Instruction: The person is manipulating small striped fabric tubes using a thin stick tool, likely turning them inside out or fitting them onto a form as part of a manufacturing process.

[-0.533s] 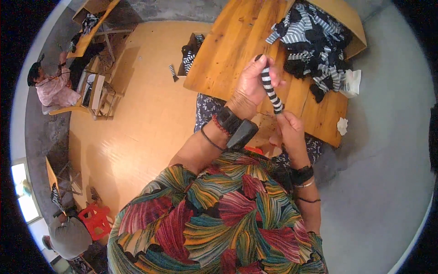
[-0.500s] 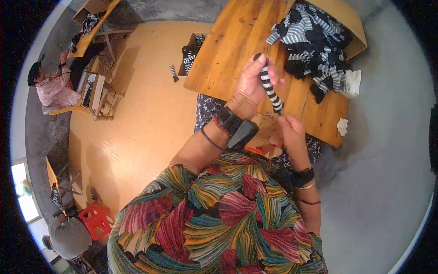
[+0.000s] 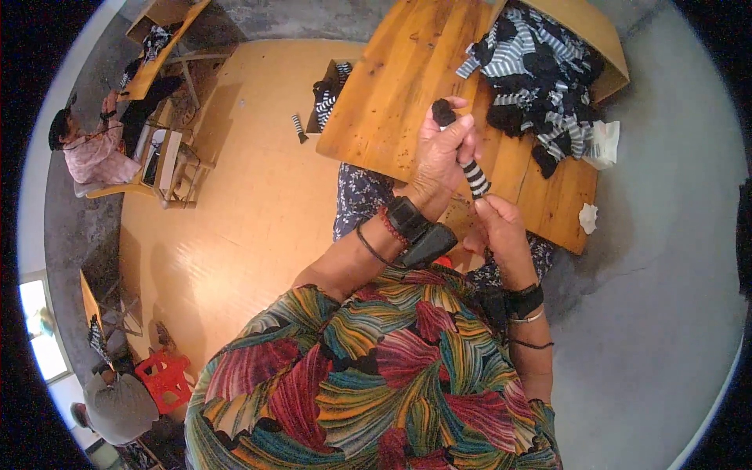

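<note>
From the head view, the left hand (image 3: 440, 153) is clenched round the upper part of a sock (image 3: 470, 168), black at the toe and black-and-white striped below, held above the near edge of the worktop (image 3: 392, 94). The sock's black tip pokes out above the fist on the far side, and its striped length runs down and to the right, toward the right hand (image 3: 497, 231). The long axis therefore lies slanted from far-left to near-right between the two hands. The right hand sits just below the striped end, its fingers (image 3: 484, 210) pinching or touching that end; whether they truly grip it I cannot tell. The left hand is the farther one, the right the nearer. The worktop is of bare wooden planks, with a pile of socks (image 3: 540, 74), striped and black, heaped at its far right, and crumpled white scraps (image 3: 587, 218) by its right edge. Around it lie a pale wooden floor on the left and grey concrete on the right; other people sit at benches well to the left.
</note>
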Action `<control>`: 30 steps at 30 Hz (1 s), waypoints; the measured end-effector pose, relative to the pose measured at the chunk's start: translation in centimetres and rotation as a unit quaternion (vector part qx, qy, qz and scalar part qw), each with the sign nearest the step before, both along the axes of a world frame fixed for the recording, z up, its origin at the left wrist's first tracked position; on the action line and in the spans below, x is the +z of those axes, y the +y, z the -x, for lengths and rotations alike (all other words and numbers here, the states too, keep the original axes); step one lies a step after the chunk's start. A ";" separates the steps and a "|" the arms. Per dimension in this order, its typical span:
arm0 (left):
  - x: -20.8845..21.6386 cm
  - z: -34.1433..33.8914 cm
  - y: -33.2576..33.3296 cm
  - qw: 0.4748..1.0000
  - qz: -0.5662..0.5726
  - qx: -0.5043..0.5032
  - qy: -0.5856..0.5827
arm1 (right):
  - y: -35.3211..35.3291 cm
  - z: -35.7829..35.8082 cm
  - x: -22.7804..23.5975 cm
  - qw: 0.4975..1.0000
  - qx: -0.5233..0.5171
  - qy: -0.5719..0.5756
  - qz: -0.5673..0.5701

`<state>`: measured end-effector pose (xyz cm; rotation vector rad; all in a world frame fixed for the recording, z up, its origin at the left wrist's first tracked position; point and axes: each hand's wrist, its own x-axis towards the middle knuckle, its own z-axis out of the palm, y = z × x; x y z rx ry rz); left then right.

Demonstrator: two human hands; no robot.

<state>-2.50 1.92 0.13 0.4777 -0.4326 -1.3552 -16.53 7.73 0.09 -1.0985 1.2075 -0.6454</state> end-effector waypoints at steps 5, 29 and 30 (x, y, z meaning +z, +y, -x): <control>0.8 1.2 1.2 0.999 -0.032 -0.008 -0.041 | -0.4 -0.7 1.7 1.000 0.001 0.007 0.019; 1.0 -0.7 -0.1 0.996 -0.002 -0.091 0.009 | 0.2 1.3 0.8 0.983 0.049 0.112 0.137; 1.0 -0.4 0.0 0.998 -0.007 -0.062 -0.011 | 0.1 1.3 0.1 0.979 0.057 0.113 0.157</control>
